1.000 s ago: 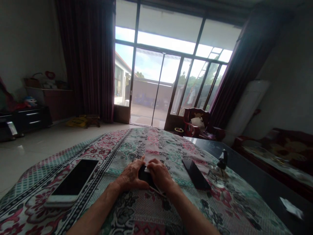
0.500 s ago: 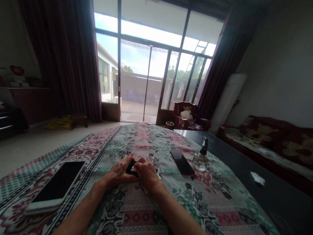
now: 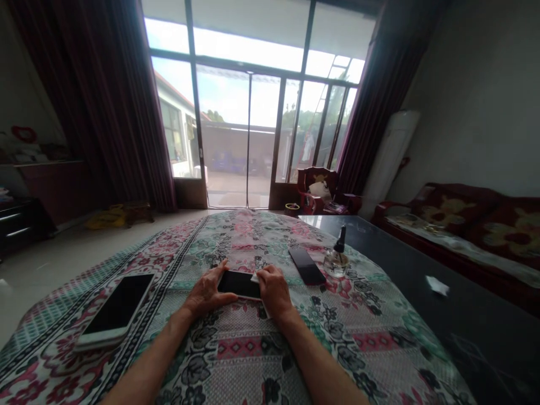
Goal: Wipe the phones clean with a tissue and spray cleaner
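Observation:
A phone with a dark screen [image 3: 238, 284] lies sideways on the patterned tablecloth [image 3: 244, 323]. My left hand [image 3: 206, 289] grips its left end, with the thumb along the near edge and the fingers at the far edge. At the other end, my right hand [image 3: 275, 290] is closed on a white tissue [image 3: 255, 278] and presses it on the screen. Most of the tissue is hidden under that hand. Just right of it lies a second dark phone [image 3: 306, 265].
A larger white-framed phone [image 3: 118, 306] lies on the left of the cloth. To the right stands a clear glass bottle with a black dropper top [image 3: 336, 261]. Beyond it, a black tabletop [image 3: 405, 281] carries a crumpled white paper [image 3: 437, 286].
My right hand has slid right along the phone, away from my left hand, uncovering most of the screen. My left hand keeps its grip. The whole view has shifted slightly.

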Motion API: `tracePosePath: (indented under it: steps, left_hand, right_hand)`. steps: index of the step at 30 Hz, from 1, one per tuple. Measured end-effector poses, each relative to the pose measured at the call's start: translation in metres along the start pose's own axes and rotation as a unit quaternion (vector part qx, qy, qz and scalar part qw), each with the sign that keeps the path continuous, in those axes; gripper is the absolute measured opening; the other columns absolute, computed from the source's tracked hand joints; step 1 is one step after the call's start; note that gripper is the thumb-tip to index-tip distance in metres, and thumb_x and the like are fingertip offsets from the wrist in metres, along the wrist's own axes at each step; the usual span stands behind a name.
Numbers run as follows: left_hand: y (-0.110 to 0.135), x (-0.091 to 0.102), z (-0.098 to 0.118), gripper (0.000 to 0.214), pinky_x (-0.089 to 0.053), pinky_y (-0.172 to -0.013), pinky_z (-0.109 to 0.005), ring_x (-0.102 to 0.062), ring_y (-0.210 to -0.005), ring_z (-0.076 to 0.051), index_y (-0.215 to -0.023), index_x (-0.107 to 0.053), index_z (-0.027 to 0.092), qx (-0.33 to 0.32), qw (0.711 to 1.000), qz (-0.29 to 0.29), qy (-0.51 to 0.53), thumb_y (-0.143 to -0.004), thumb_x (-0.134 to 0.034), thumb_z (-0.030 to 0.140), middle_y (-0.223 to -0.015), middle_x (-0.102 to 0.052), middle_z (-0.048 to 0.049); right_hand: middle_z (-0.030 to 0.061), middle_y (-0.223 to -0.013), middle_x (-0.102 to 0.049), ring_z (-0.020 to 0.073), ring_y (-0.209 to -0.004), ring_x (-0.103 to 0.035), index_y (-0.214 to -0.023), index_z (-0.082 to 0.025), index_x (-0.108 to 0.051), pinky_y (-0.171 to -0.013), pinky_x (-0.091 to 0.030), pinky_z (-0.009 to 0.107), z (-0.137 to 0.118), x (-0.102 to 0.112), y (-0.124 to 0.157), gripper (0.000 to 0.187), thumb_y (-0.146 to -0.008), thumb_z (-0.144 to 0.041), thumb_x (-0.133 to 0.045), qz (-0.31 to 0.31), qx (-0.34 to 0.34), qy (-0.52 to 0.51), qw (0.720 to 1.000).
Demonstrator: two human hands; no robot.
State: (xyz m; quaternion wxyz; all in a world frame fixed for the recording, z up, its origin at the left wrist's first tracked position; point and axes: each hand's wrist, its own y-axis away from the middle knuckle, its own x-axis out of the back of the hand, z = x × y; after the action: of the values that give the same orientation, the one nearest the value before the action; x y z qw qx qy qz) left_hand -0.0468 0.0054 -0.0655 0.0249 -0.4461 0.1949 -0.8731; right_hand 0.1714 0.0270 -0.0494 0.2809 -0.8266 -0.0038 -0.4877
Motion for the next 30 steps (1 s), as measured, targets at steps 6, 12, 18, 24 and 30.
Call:
tracePosePath:
  steps: [6, 12, 18, 24, 30]
  left_hand:
    - [0.01, -0.005, 0.008, 0.09, -0.038, -0.103, -0.043, -0.051, -0.119, -0.03, -0.14, -0.035, 0.018, 0.026, 0.999, 0.03, -0.004, -0.064, -0.074, 0.044, -0.123, -0.059, -0.0125]
    - [0.011, -0.007, 0.005, 0.085, -0.04, -0.102, -0.041, -0.053, -0.118, -0.029, -0.137, -0.039, 0.018, 0.01, 0.999, 0.039, -0.012, -0.065, -0.072, 0.048, -0.123, -0.059, -0.013]
    - [0.01, -0.008, 0.002, 0.075, -0.042, -0.1, -0.039, -0.052, -0.12, -0.029, -0.133, -0.044, 0.018, 0.013, 0.999, 0.04, -0.033, -0.067, -0.069, 0.041, -0.124, -0.059, -0.0123]
    - [0.01, -0.009, 0.0, 0.074, -0.041, -0.102, -0.04, -0.05, -0.122, -0.029, -0.133, -0.043, 0.015, 0.026, 0.998, 0.03, -0.049, -0.068, -0.066, 0.043, -0.127, -0.058, -0.0138]
    - [0.011, -0.007, 0.009, 0.084, -0.041, -0.101, -0.041, -0.052, -0.12, -0.031, -0.135, -0.04, 0.012, 0.049, 0.997, 0.028, -0.054, -0.066, -0.067, 0.051, -0.124, -0.059, -0.0142]
  right_hand:
    - [0.0068, -0.094, -0.062, 0.0191, -0.093, -0.053, -0.086, -0.019, -0.068, -0.082, -0.038, 0.027, 0.001, 0.003, 0.001, 0.023, -0.09, -0.014, -0.046, 0.003, -0.012, 0.008, 1.0]
    - [0.0061, -0.101, -0.062, 0.0221, -0.095, -0.051, -0.09, -0.02, -0.065, -0.082, -0.037, 0.031, -0.012, 0.0, 0.005, 0.019, -0.083, -0.012, -0.05, -0.02, 0.022, 0.03, 0.999]
    - [0.0038, -0.102, -0.063, 0.0213, -0.099, -0.051, -0.093, -0.021, -0.063, -0.086, -0.035, 0.034, -0.04, -0.009, 0.009, 0.013, -0.086, -0.022, -0.051, -0.073, 0.133, -0.01, 0.988]
    - [0.0009, -0.107, -0.065, 0.0199, -0.1, -0.052, -0.099, -0.025, -0.064, -0.088, -0.032, 0.034, -0.044, -0.007, 0.007, 0.018, -0.086, -0.024, -0.052, -0.1, 0.16, -0.045, 0.981]
    - [0.0013, -0.103, -0.067, 0.0195, -0.102, -0.053, -0.098, -0.026, -0.068, -0.088, -0.035, 0.031, -0.018, -0.006, -0.006, 0.022, -0.084, -0.019, -0.051, -0.074, 0.062, -0.052, 0.994]
